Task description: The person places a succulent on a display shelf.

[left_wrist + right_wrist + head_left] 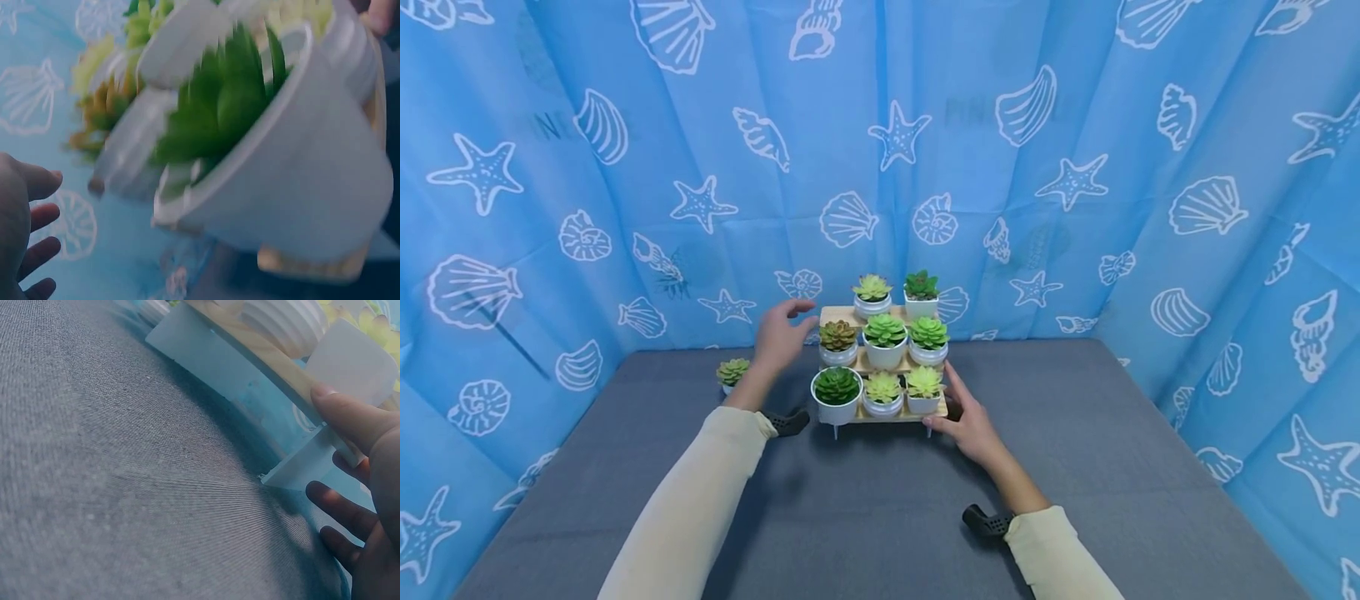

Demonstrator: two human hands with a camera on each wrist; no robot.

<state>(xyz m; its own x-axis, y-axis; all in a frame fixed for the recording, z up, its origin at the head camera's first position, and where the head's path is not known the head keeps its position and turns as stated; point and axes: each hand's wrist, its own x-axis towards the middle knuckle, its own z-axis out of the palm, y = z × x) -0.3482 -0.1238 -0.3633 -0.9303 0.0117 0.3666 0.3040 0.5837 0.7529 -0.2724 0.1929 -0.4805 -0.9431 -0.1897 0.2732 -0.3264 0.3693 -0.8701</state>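
A three-tier wooden plant stand [841, 316] holds several small potted succulents in white pots. My right hand [973, 423] grips the lower right end of the stand; in the right wrist view its thumb lies on the bottom board [275, 359] with a finger underneath. My left hand [781, 336] is off the upper left side, fingers loosely bent and holding nothing. Nearest the left wrist camera is a dark green succulent [837, 386] at the front left of the bottom tier. A brownish succulent [838, 336] sits on the tier above it.
One separate potted succulent [732, 372] stands on the grey cloth-covered table [880, 517], partly hidden behind my left forearm. A blue curtain [850, 167] with white shells and starfish surrounds the back and sides.
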